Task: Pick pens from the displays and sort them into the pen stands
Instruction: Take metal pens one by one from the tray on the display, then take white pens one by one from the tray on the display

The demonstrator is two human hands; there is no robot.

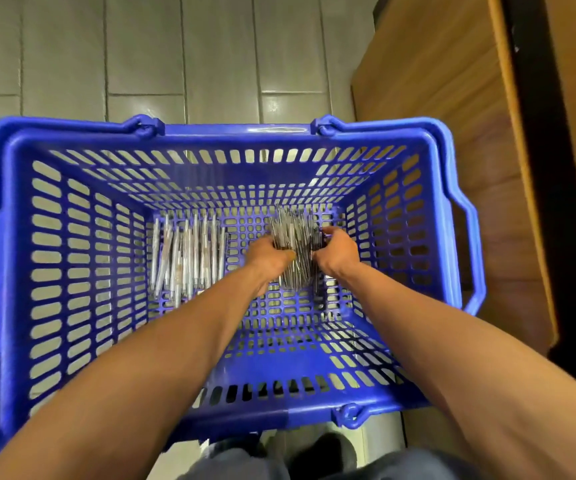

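Observation:
A blue plastic basket (72,147) stands on the floor below me. On its bottom, at the left, lies a row of clear pens (186,254). At the right of the bottom is a darker bundle of pens (293,233). My left hand (267,252) grips this bundle from the left side. My right hand (338,251) grips it from the right side, fingers curled round the pens. Both forearms reach down into the basket. The lower ends of the bundle are partly hidden by my hands.
Grey floor tiles (141,46) lie beyond the basket. A wooden cabinet side (453,98) rises close to the basket's right handle. My dark shoes (328,448) show under the basket's near edge.

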